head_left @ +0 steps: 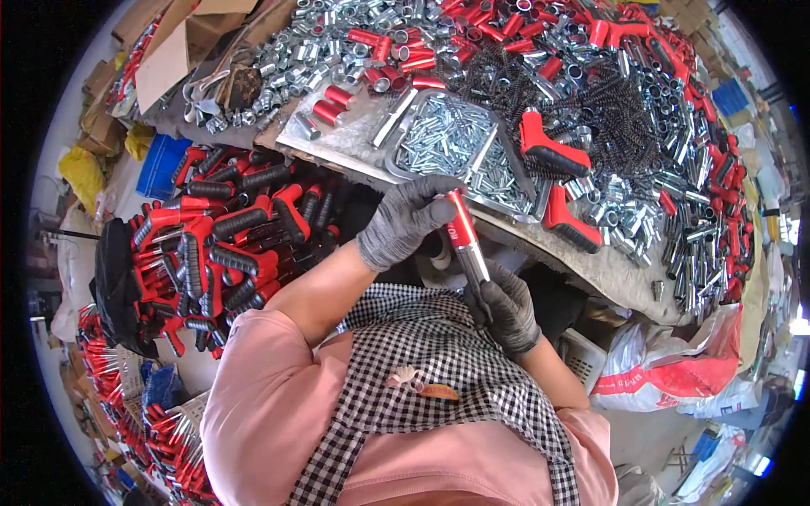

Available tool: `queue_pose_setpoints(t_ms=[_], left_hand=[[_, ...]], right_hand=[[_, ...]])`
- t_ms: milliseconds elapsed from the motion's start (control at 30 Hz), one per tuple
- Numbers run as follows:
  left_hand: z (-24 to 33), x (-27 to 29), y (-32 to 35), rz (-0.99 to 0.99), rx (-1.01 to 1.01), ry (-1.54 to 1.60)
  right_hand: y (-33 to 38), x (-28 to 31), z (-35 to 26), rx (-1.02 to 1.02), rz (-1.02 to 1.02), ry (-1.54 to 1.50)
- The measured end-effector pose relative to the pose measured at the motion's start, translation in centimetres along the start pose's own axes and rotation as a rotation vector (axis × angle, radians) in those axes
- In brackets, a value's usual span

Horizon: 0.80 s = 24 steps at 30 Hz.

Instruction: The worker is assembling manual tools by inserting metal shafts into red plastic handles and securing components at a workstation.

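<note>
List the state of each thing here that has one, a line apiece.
Tube: held at both ends, slanted
Left grip: closed on its red end
Right grip: closed around its lower end
Tray: filled with metal bits
Springs: heaped loose
Box: open
Apron: worn

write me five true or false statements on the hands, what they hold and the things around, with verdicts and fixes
1. The left hand and right hand both wear grey gloves. True.
2. The left hand is at the silver end of the red-and-silver tube. False: it is at the red end, and the right hand is at the lower, silver end.
3. The metal tray on the bench holds small silver pins. True.
4. The apron is plain white. False: it is black-and-white checked.
5. Red-and-black handles lie piled on the person's left. True.
</note>
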State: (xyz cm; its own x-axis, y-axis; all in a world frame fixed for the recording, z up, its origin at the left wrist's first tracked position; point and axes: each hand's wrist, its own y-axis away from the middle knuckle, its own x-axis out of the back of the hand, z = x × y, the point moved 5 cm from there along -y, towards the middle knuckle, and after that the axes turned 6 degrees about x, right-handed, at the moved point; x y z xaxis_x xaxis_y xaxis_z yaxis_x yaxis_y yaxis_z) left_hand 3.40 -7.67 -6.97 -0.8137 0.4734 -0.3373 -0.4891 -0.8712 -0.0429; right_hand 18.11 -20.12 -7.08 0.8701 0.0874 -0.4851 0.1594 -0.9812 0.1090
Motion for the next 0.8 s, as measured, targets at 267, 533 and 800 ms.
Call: queue_pose_setpoints(t_ms=[267,533,800], left_hand=[[0.8,-2.5,-0.6,-0.053,0.070,0.335],[-0.9,-3.6,2.8,-0.061,0.299,0.417],[-3.0,-4.5,5.4,-0.177,0.496,0.491]], right_hand=[[-0.7,-1.4,-0.1,-0.071,-0.017,-0.066],[-1.3,-0.8,0.6,-0.026,-0.377,0.465],[-8.7,7.2,-11.5,0.347,0.194,1.903]])
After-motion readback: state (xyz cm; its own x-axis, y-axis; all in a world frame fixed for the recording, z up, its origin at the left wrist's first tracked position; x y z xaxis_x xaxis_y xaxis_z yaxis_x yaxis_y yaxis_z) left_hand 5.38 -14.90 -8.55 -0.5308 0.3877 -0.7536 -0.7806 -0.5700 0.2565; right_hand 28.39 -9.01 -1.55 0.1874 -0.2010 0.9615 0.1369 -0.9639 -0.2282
